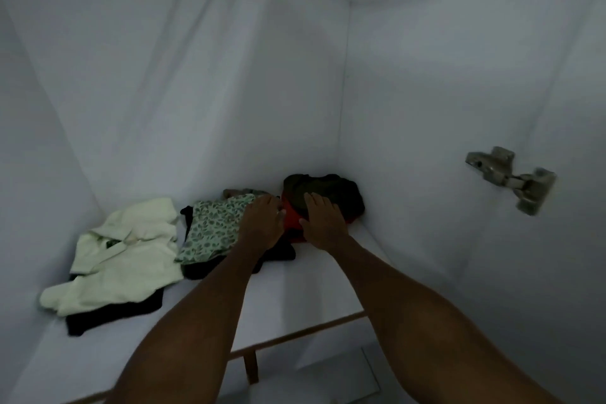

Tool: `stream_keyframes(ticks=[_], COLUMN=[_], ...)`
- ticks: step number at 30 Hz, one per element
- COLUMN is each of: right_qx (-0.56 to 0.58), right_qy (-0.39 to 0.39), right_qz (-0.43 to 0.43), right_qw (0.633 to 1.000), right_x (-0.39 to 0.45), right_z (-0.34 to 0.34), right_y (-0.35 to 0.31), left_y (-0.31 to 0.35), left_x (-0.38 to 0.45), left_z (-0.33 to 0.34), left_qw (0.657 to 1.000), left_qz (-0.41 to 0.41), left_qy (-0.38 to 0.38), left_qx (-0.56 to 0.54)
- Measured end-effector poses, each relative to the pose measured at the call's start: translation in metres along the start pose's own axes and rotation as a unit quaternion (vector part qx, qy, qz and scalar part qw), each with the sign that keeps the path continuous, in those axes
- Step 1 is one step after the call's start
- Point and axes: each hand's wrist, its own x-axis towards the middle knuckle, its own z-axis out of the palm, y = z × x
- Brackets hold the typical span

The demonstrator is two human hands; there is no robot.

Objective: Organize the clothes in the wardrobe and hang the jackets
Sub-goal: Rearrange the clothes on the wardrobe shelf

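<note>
Both hands lay flat and open on the back-corner pile: the left hand (pixel 262 223) across the leaf-print garment (pixel 213 226), the right hand (pixel 323 221) on the dark olive and red folded clothes (pixel 323 188), neither gripping anything. Pushing could topple the loose stacks. The cream garment (pixel 121 259) sprawled over black clothing (pixel 114 315) crowded the shelf (pixel 295 292); a door hinge (pixel 511 175) jutted out at the right.

Clothes (pixel 203 233) on shelf (pixel 288 298), rear

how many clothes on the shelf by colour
cream garment: 1
green leaf-print garment: 1
red garment: 1
dark olive garment: 1
black garments, at least: 2
total: at least 6, as stacked layers hide some
</note>
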Motion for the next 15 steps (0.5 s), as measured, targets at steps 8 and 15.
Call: stream_keyframes(ticks=[8, 15], right_qx=[0.027, 0.008], right_qy=[0.0, -0.067], right_qz=[0.04, 0.071], right_qw=[0.999, 0.995], right_x=[0.064, 0.116], right_z=[0.041, 0.045], right_y=[0.025, 0.053], left_y=[-0.016, -0.02], left_x=[0.055, 0.05], left_z=[0.075, 0.103], left_qw=[0.986, 0.983], left_qz=[-0.028, -0.017], left_qy=[-0.152, -0.182], left_qx=[-0.064, -0.026])
